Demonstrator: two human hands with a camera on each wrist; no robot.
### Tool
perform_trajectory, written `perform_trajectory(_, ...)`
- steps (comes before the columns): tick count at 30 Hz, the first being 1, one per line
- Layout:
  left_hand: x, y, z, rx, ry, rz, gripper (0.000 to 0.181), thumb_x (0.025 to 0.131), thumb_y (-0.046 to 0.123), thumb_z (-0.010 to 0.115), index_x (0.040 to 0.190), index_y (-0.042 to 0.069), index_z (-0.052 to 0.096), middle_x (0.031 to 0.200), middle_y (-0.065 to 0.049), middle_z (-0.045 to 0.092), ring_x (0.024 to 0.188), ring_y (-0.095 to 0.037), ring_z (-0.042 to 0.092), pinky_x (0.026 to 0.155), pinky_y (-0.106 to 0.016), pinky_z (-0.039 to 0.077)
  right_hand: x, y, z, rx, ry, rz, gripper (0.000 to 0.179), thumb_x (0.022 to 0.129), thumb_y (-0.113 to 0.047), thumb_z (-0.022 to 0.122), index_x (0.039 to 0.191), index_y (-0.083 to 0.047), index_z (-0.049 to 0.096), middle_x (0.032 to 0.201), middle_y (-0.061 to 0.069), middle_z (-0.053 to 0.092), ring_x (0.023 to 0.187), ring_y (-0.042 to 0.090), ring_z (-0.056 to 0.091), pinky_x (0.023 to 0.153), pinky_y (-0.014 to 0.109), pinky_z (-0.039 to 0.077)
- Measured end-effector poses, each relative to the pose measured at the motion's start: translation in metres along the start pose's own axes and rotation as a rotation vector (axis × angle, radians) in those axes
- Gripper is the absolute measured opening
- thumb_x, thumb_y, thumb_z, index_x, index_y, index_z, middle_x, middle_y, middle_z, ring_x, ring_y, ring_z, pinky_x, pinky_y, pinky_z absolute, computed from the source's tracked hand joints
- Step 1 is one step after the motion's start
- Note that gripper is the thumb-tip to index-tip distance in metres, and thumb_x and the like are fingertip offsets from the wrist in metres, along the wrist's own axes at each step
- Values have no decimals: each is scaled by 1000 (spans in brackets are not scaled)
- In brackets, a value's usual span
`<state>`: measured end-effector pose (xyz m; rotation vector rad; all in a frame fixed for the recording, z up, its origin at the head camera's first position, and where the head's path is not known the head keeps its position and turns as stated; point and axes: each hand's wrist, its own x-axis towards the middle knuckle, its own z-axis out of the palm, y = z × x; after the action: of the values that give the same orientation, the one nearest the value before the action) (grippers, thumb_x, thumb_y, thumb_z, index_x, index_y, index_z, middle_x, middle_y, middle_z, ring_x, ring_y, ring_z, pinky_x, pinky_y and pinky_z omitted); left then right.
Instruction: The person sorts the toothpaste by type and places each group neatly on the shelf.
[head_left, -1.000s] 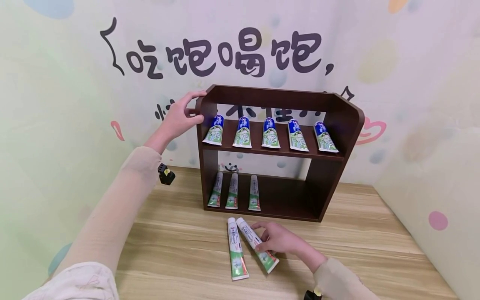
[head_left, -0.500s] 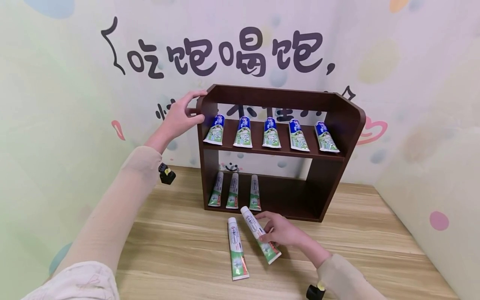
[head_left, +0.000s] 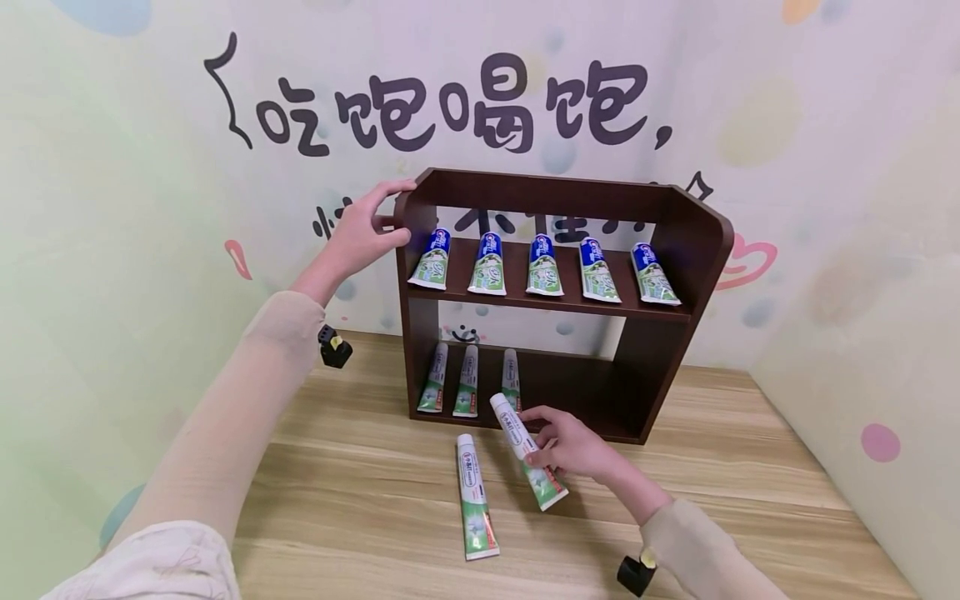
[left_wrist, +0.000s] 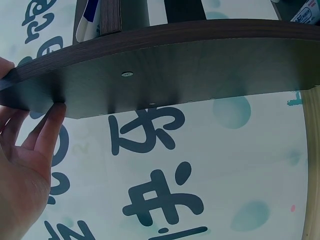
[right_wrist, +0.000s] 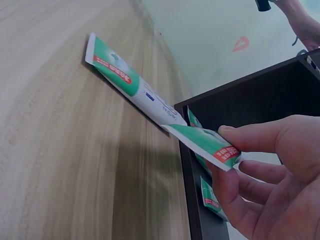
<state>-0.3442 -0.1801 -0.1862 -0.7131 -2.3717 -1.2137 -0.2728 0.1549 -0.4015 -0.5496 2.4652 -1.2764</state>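
Observation:
My left hand (head_left: 363, 237) grips the upper left corner of a dark brown two-tier shelf (head_left: 540, 187); in the left wrist view its side panel (left_wrist: 165, 75) lies between thumb and fingers. My right hand (head_left: 576, 447) pinches a white and green toothpaste tube (head_left: 513, 427) by its side, cap tilted up toward the lower tier. This tube overlaps the third of the tubes on that tier. A matching toothpaste tube (head_left: 476, 508) lies on the table, left of the held one. In the right wrist view, thumb and fingers clasp the held tube's green end (right_wrist: 205, 142).
Several blue and green toothpaste tubes (head_left: 543, 268) stand in a row on the upper tier. The lower tier holds white and green tubes (head_left: 466, 383) at its left. Behind the wooden table (head_left: 360, 492) stands a patterned wall (head_left: 285, 50) with black lettering.
My right hand has lifted its tube off the table and carried it forward and slightly right, toward the lower tier. My left hand stays at the shelf corner; the other table tube has not moved.

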Motion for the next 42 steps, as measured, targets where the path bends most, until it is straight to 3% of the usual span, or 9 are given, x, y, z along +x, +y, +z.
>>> perform_trajectory(4, -1, 2, -1, 0, -2, 1, 59, 91, 9, 55, 149, 10, 41, 160, -8, 35, 110, -46, 64, 96, -34, 57, 0, -1, -4, 19, 11, -3, 61, 81, -3, 76, 137, -5, 50, 85, 10, 65, 69, 14, 59, 52, 32, 52)
perform_trajectory(15, -1, 3, 1, 1, 0, -7, 59, 91, 6, 56, 148, 8, 42, 159, -8, 36, 111, -42, 66, 102, -49, 54, 4, 1, -12, 18, 60, -13, 58, 82, -4, 75, 135, -4, 51, 83, 10, 66, 68, 14, 59, 51, 27, 51)
perform_trajectory(38, 0, 2, 0, 3, 3, -9, 59, 91, 5, 56, 148, 9, 42, 159, -7, 37, 110, -41, 66, 101, -46, 55, 22, 8, -36, 61, 219, 10, 62, 83, -1, 72, 140, -4, 46, 91, 17, 68, 72, 15, 61, 53, 27, 54)
perform_trajectory(42, 0, 2, 0, 5, 4, -6, 59, 90, 4, 57, 148, 9, 43, 159, -7, 37, 109, -41, 67, 97, -36, 56, 27, 12, -40, 56, 259, 6, 62, 84, -2, 72, 141, -4, 46, 94, 19, 69, 73, 15, 62, 54, 29, 56)
